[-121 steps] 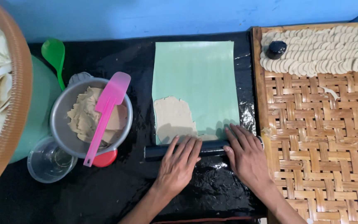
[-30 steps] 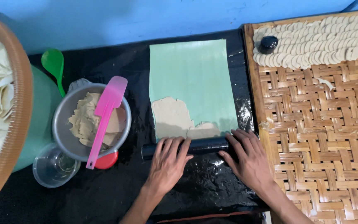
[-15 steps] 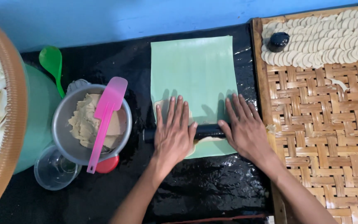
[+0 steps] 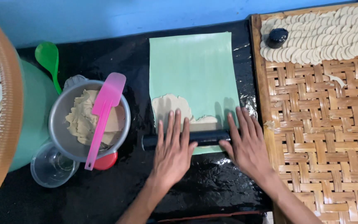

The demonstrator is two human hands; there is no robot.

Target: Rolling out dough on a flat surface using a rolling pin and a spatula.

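Dough bowl (image 4: 88, 124) left of roller (image 4: 187, 139), woven tray (image 4: 324, 137) right.

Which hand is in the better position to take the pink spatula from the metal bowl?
Left. The left hand lies flat on the black roller, on the side nearer the metal bowl that holds the pink spatula. The right hand rests on the roller's far end, beside the woven tray.

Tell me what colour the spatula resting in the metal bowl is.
Pink; the spatula lies across the dough-filled metal bowl, clearest in the head view.
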